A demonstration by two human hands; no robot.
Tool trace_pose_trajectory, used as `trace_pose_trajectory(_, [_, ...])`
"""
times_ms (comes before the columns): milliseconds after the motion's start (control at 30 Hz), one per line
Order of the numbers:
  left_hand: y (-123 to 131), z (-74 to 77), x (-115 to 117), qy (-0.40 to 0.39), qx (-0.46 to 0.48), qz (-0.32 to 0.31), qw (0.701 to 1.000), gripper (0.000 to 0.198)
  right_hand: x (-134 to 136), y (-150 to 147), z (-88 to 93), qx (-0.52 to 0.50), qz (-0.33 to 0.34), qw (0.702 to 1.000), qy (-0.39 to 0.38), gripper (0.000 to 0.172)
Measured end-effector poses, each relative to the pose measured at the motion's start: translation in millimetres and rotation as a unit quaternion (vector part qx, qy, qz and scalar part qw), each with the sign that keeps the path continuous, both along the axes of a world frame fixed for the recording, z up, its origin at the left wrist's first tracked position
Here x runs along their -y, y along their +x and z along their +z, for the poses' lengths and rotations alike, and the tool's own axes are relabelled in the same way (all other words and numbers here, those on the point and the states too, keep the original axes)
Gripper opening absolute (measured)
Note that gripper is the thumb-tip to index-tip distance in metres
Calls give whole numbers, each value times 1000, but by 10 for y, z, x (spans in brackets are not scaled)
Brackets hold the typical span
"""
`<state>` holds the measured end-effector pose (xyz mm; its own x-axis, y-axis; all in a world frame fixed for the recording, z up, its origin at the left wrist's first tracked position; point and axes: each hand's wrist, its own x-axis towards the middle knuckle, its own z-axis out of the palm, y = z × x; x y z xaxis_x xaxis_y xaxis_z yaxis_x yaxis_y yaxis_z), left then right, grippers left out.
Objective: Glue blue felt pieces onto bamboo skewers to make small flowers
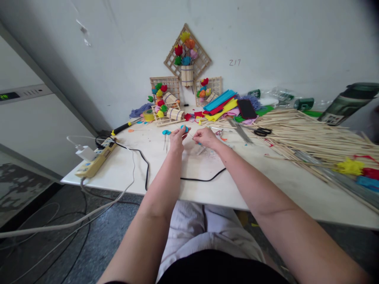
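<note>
My left hand (178,138) pinches a small blue flower piece (184,128) above the middle of the white table (207,189). To its right, my right hand (205,137) is closed at the fingertips on a thin pale wire or thread (189,134) that runs between the two hands. Two blue pieces on thin stems (166,132) lie just left of my left hand. Small clear scraps are on the tabletop under my right hand, partly hidden by it.
Wooden sticks (302,134), black scissors (262,131), a phone (246,109) and coloured sheets (220,104) cover the right and back. A power strip (94,159) and glue gun (121,128) are at left. Flower-decorated lattices (165,91) stand behind; a black cable (204,180) crosses in front.
</note>
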<state>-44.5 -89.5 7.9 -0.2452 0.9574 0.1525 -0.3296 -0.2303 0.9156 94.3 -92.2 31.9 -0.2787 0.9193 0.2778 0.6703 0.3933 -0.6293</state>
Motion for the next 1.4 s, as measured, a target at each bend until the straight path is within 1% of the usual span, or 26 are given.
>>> trace_pose_trajectory(100, [-6, 0, -9, -5, 1, 11, 1000, 30, -7, 0, -2, -1, 2, 1000, 0, 9])
trace_pose_trajectory(233, [-13, -5, -20, 8, 5, 30, 1000, 29, -20, -3, -20, 0, 8, 1000, 1, 9])
trace_pose_trajectory(567, [-15, 5, -26, 9, 11, 42, 999, 29, -33, -2, -35, -1, 10, 1000, 7, 9])
trace_pose_trajectory(667, [-10, 12, -23, 0, 13, 31, 999, 32, -41, -9, -42, 1, 10, 1000, 12, 10])
trace_pose_trajectory(767, [2, 6, -15, -11, -10, 4, 1000, 34, -46, -18, -51, 4, 7, 1000, 18, 10])
trace_pose_trajectory(833, [11, -3, -10, -9, -25, -13, 1000, 34, -46, -23, -58, 3, 4, 1000, 18, 11])
trace_pose_trajectory(900, [16, -11, -8, -1, -28, -17, 999, 34, -46, -28, -65, -1, 5, 1000, 16, 11])
trace_pose_trajectory(1033, [0, -21, -25, 10, -5, 5, 1000, 32, -45, -19, -63, -4, 15, 1000, 3, 11])
trace_pose_trajectory(1133, [-45, -30, -57, -8, 16, 50, 999, 31, -40, 14, -37, 16, 23, 999, -15, 10])
trace_pose_trajectory(1233, [-91, -34, -86, -32, 39, 88, 995, 31, -26, 53, 2, 34, 9, 999, -17, 10])
trace_pose_trajectory(1300, [-98, -34, -89, -33, 48, 86, 995, 32, -14, 65, 22, 38, -2, 999, -8, 10])
trace_pose_trajectory(1400, [-54, -39, -72, -17, 41, 54, 998, 32, -6, 50, 25, 29, -10, 1000, 4, 11])
